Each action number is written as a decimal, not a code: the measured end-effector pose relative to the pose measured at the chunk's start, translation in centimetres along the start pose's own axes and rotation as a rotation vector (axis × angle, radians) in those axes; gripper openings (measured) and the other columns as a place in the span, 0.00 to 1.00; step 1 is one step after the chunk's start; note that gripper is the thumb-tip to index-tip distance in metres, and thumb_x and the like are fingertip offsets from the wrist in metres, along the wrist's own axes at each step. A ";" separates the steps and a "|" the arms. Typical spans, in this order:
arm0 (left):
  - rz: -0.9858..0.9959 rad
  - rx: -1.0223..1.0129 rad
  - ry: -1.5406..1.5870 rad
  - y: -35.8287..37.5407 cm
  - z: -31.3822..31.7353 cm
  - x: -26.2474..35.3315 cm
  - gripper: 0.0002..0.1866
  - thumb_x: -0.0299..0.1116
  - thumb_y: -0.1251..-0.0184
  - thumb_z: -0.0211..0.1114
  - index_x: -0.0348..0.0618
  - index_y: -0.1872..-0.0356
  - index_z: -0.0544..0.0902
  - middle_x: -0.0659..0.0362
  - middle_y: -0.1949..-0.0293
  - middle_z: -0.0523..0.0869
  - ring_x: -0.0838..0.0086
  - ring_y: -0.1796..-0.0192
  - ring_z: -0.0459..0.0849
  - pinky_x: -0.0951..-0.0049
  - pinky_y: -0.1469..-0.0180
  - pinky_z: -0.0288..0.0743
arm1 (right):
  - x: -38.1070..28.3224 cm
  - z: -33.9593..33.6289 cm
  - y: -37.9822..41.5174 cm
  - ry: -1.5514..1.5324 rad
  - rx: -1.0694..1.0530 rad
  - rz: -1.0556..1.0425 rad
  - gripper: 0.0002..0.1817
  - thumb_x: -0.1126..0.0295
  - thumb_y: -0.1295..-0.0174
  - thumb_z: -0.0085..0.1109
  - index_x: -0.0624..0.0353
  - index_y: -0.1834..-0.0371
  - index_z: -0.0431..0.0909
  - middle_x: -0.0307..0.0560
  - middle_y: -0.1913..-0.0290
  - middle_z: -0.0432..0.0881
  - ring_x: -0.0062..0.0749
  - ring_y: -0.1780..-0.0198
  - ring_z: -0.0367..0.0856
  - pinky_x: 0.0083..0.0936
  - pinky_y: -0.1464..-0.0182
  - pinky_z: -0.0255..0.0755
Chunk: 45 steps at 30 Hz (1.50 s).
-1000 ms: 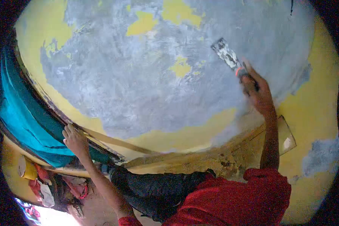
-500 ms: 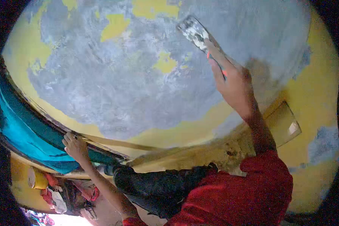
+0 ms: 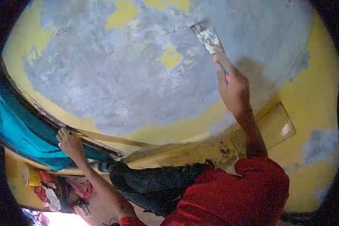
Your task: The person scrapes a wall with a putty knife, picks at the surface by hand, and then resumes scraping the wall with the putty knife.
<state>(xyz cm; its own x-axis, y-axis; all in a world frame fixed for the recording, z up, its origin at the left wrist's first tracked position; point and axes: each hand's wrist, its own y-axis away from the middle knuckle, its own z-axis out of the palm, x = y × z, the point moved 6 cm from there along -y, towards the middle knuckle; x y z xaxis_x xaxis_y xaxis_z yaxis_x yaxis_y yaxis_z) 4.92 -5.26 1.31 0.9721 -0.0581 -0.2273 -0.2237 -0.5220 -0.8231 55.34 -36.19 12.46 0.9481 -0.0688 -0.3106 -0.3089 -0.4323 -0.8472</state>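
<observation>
My right hand is wrapped round the handle of a putty knife, whose wide blade is smeared with white paste. The blade lies at the grey-coated part of the wall, right of a small yellow patch. At the lower left, my left hand has its fingers bent at the dark edge above a teal cloth. What those fingers hold, if anything, is too small to make out.
A yellow container stands at the lower left beside a heap of red, white and dark cloths. A framed rectangular panel is on the yellow wall at the right. My dark-trousered leg stretches across the bottom.
The putty knife and my right hand have shifted slightly down the wall. My left hand appears a little further left, and the whole view has shifted slightly.
</observation>
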 end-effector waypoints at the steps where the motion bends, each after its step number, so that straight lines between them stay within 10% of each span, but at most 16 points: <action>1: 0.015 0.039 -0.015 -0.1 -0.1 0.0 0.18 0.38 0.35 0.62 0.40 0.48 0.76 0.52 0.50 0.80 0.53 0.45 0.80 0.48 0.57 0.80 | -0.2 0.2 -0.2 -0.006 0.004 -0.010 0.25 0.69 0.22 0.57 0.44 0.23 0.74 0.52 0.35 0.84 0.45 0.40 0.88 0.32 0.45 0.80; 22: 0.040 -0.045 -0.058 -0.5 0.0 0.7 0.20 0.39 0.32 0.63 0.40 0.44 0.76 0.52 0.48 0.80 0.54 0.43 0.80 0.50 0.54 0.83 | 1.8 1.2 0.4 0.113 -0.031 0.219 0.22 0.69 0.22 0.59 0.45 0.26 0.78 0.60 0.45 0.89 0.33 0.50 0.91 0.28 0.52 0.81; 31: -0.081 -0.151 0.035 -1.0 -1.7 1.2 0.18 0.38 0.34 0.62 0.43 0.45 0.75 0.55 0.48 0.80 0.55 0.43 0.79 0.49 0.54 0.80 | 0.3 1.1 -0.7 0.027 0.081 0.042 0.22 0.71 0.25 0.62 0.47 0.29 0.78 0.53 0.46 0.89 0.46 0.54 0.92 0.34 0.54 0.84; 33: -0.047 -0.083 -0.006 -0.4 0.0 0.6 0.18 0.38 0.33 0.62 0.43 0.46 0.75 0.55 0.48 0.80 0.55 0.43 0.80 0.48 0.54 0.80 | -0.9 0.8 -1.9 -0.026 0.165 -0.123 0.24 0.70 0.23 0.60 0.44 0.26 0.76 0.54 0.37 0.86 0.42 0.41 0.89 0.28 0.47 0.80; 40: -0.022 -0.036 0.010 -0.1 0.4 0.0 0.18 0.38 0.31 0.62 0.41 0.45 0.75 0.53 0.46 0.81 0.54 0.42 0.79 0.47 0.53 0.79 | -1.7 0.3 -2.1 0.010 0.084 -0.056 0.24 0.69 0.22 0.57 0.38 0.24 0.74 0.56 0.37 0.84 0.52 0.39 0.86 0.34 0.45 0.81; 42: 0.002 0.025 -0.009 0.0 0.3 0.4 0.18 0.38 0.31 0.61 0.41 0.45 0.75 0.53 0.46 0.81 0.54 0.42 0.79 0.47 0.53 0.79 | -2.0 0.3 -3.3 0.056 -0.052 0.247 0.24 0.67 0.20 0.55 0.37 0.23 0.73 0.55 0.35 0.83 0.54 0.36 0.83 0.38 0.42 0.79; 45: -0.046 -0.052 0.009 -0.2 0.2 0.3 0.17 0.39 0.31 0.61 0.41 0.47 0.76 0.54 0.48 0.81 0.54 0.43 0.79 0.49 0.54 0.79 | -0.5 1.0 -1.5 0.043 0.007 0.083 0.24 0.64 0.19 0.53 0.37 0.22 0.72 0.54 0.33 0.82 0.54 0.35 0.82 0.37 0.40 0.78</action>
<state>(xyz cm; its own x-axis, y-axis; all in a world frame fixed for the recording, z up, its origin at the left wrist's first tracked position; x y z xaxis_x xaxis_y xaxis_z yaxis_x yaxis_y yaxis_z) 5.26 -5.06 1.28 0.9820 -0.0404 -0.1847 -0.1746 -0.5682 -0.8042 55.26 -34.63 13.45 0.9216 -0.1422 -0.3611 -0.3866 -0.4172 -0.8225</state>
